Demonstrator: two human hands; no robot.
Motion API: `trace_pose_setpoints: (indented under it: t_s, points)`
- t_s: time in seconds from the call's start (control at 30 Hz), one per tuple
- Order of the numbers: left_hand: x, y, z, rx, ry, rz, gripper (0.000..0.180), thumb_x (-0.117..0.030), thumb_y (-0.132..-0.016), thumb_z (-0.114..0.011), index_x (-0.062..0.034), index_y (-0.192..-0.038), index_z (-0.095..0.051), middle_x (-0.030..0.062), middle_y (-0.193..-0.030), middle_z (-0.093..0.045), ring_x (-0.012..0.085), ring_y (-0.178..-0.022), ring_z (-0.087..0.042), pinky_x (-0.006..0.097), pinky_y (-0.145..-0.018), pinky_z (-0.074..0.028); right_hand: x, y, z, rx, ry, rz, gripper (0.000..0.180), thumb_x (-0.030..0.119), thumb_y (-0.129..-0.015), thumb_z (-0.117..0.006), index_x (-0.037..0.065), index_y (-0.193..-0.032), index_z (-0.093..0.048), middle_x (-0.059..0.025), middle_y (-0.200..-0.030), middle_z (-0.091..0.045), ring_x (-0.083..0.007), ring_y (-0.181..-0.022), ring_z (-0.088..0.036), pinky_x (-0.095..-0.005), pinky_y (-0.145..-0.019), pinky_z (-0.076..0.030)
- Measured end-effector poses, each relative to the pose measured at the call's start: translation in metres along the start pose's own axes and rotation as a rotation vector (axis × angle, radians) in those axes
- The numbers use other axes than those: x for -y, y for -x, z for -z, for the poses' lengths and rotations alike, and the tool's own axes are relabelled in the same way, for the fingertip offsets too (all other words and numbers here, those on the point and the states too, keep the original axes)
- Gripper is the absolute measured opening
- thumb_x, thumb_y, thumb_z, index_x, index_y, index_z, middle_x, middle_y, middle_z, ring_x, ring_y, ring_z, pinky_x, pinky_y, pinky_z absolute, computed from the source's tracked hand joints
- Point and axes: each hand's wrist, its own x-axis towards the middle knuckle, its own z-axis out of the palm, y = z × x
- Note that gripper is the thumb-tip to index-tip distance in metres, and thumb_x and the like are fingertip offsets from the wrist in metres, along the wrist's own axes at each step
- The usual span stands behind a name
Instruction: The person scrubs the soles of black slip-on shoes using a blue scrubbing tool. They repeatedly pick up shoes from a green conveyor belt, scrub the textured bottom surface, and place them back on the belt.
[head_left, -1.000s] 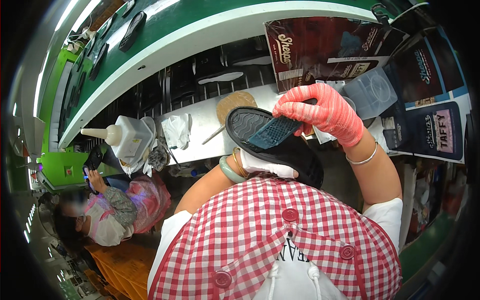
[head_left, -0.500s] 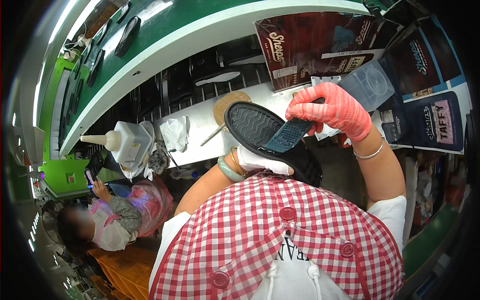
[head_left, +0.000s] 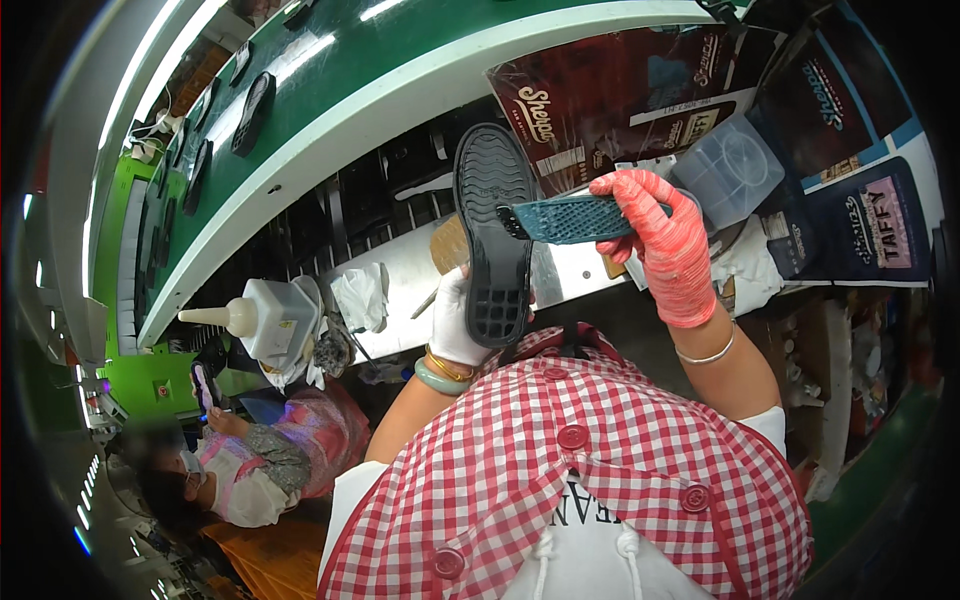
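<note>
Across the metal surface's [head_left: 575, 285] near edge, the black sole [head_left: 495, 230] points away from the body, tread showing, heel end nearest, with its long axis running outward. The left hand [head_left: 458, 320] is the nearer, curled around the heel end and gripping it. Open room lies rightward, below the blue tool [head_left: 575, 220], which the right hand [head_left: 655, 245] pinches, fingers closed; it lies crosswise, dark tip over the sole's midsection (whether touching, I cannot tell).

The silvery metal bench [head_left: 562, 272] carries crumpled white paper [head_left: 360, 296], a brown pad [head_left: 446, 246] and a thin stick [head_left: 424, 304].
</note>
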Motion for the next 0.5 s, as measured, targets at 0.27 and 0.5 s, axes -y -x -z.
trace_pose_setpoints:
  t_s: [0.27, 0.5]
  points:
    - [0.004, 0.014, -0.012, 0.039, -0.089, 0.017, 0.084, -0.075, -0.080, -0.033, -0.0014, -0.119, -0.048, 0.0186, -0.095, -0.057, 0.0261, -0.077, -0.059, 0.036, -0.065, -0.051, -0.011, 0.005, -0.025, -0.035, -0.043, -0.010, 0.020, 0.021, -0.092, -0.055, 0.005, -0.100, -0.063, -0.0013, -0.090, -0.064, -0.0077, -0.063, -0.062, -0.0170, -0.051, -0.044]
    - [0.007, 0.023, -0.032, -0.127, -0.136, 0.032, 0.090, -0.081, -0.076, -0.029, -0.0029, -0.115, -0.050, 0.0169, -0.090, -0.057, 0.0226, -0.073, -0.058, 0.032, -0.062, -0.049, -0.007, 0.004, -0.027, -0.038, -0.001, -0.028, 0.021, 0.020, -0.091, -0.056, 0.002, -0.098, -0.063, -0.0029, -0.089, -0.064, -0.0081, -0.061, -0.061, -0.0180, -0.052, -0.046]
